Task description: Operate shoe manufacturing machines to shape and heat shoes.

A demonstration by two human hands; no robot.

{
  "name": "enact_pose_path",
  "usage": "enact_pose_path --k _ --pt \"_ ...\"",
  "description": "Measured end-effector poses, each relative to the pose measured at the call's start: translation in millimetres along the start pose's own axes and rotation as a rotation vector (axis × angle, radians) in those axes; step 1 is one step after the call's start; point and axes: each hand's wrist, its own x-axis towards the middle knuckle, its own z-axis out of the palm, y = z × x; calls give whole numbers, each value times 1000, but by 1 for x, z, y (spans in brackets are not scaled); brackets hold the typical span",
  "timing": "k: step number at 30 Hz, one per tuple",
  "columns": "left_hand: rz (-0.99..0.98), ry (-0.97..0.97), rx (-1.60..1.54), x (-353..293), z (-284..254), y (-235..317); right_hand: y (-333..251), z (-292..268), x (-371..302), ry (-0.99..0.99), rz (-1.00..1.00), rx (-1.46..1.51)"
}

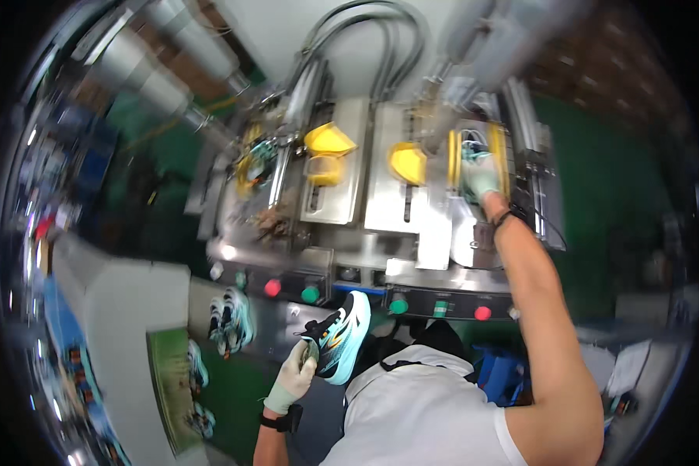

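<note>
My gloved left hand [293, 374] grips a light-blue, black and white sneaker [347, 338] by its heel and collar, in front of the machine's near edge. The shoe's toe points up and away from me. My right hand [481, 177], also gloved, reaches far into the right-hand station of a press. There it is closed about the rear of a second sneaker [471, 146], which sits between upright yellow pads [500, 159]. Some of the right fingers are hidden or blurred. At the press's left station, another shoe [262, 159] shows among the yellow pads, smeared.
Steel plates with yellow blocks [407, 163] fill the press's middle. Cylinders [144, 70] and hoses [365, 15] rise behind. Red and green buttons [310, 294] line the front panel. Several sneakers [231, 321] lie at left, some by a green-lined tray [171, 380]. A blue bin [503, 375] stands right.
</note>
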Motion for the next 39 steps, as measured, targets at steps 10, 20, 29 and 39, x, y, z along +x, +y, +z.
enact_pose_path --k 10,20,29,39 --pt "-279 524 19 11 168 -235 128 -53 102 -192 -121 -130" --pt "-98 320 -158 -16 134 -261 8 52 -327 -211 -746 -353" --pt "-201 1109 366 -83 -225 -475 60 73 -340 -344 -869 -696" --pt "-683 577 578 -58 -300 -574 48 128 -464 -992 -182 -678"
